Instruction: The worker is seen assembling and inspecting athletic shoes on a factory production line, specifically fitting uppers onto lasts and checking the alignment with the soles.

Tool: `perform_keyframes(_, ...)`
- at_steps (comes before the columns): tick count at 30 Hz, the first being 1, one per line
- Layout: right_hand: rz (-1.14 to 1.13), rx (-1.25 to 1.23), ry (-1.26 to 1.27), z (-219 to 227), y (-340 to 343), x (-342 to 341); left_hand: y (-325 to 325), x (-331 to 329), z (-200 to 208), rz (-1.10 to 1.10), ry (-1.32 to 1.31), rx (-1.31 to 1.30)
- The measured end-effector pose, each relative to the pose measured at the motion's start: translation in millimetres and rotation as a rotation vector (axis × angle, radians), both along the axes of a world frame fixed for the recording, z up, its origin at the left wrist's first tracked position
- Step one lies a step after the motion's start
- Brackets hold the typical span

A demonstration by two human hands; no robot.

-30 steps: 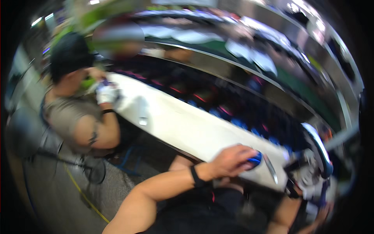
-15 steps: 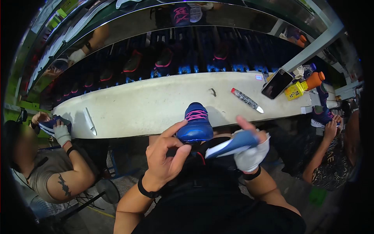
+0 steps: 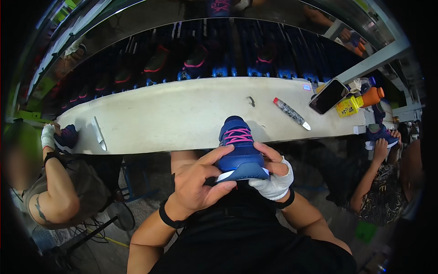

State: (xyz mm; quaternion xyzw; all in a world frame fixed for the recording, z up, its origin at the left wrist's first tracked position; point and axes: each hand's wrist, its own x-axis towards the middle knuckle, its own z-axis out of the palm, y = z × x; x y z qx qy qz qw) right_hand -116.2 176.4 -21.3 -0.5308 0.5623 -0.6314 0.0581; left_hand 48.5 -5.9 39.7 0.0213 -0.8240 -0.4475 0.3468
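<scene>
A small blue shoe (image 3: 238, 148) with pink laces and a white sole edge sits between both my hands, toe toward me, just at the near edge of the long white workbench (image 3: 182, 118). My bare left hand (image 3: 198, 182) wraps its left side and toe, thumb across the front. My right hand (image 3: 273, 176), in a white glove, grips the right side. A black band circles each wrist.
On the bench lie a silver pen-like tool (image 3: 99, 134), a speckled tube (image 3: 291, 113), a dark phone (image 3: 328, 96), a yellow box and an orange bottle (image 3: 372, 96). Rows of dark shoes (image 3: 196, 59) fill the rack behind. One person (image 3: 54, 182) sits left, another (image 3: 383, 182) right, each holding a shoe.
My head has swung from the left neighbour to the bench centre. The blue shoe came off the bench edge into both hands; the piece held by my right hand half a second ago is out of sight.
</scene>
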Motion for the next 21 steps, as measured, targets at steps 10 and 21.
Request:
perform_keyframes(10, 0.01, -0.015, 0.075, 6, -13, 5, -3, 5, -12, -0.067, 0.041, 0.23)
perform_keyframes(21, 0.003, 0.111, 0.098, 22, -38, 18, -42, 8, 107, -0.035, -0.591, -0.419)
